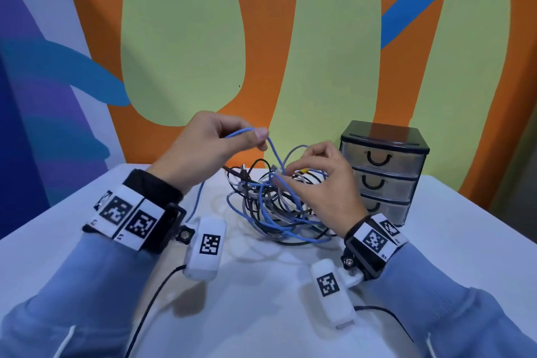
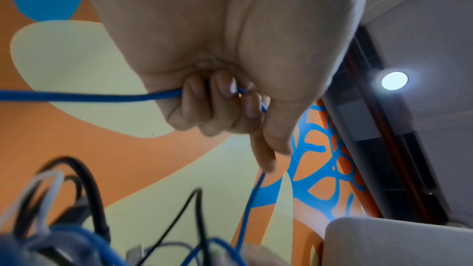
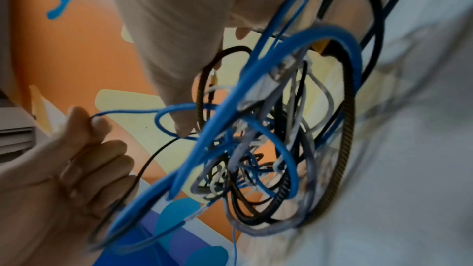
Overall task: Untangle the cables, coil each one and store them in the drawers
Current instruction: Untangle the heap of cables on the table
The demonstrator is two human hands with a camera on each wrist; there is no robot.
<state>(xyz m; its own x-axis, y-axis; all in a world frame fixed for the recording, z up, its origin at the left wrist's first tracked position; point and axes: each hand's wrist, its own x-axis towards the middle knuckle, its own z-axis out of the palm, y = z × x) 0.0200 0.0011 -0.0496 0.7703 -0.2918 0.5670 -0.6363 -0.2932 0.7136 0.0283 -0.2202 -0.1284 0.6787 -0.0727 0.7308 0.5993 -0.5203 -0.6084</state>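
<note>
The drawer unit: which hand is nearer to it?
Right. The right hand works in the cable tangle just beside the drawer unit; the left hand pinches a blue cable beyond the tangle.

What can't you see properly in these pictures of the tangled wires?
- Head view: how many cables are in the tangle; the strands overlap too much to count.
- Head view: what the right hand pinches; its own fingers hide it.
- Head view: what is inside the drawers; the fronts are cloudy.
- Left wrist view: where the blue cable ends; the edge cuts it off.
- Right wrist view: the plugs, blurred.
</note>
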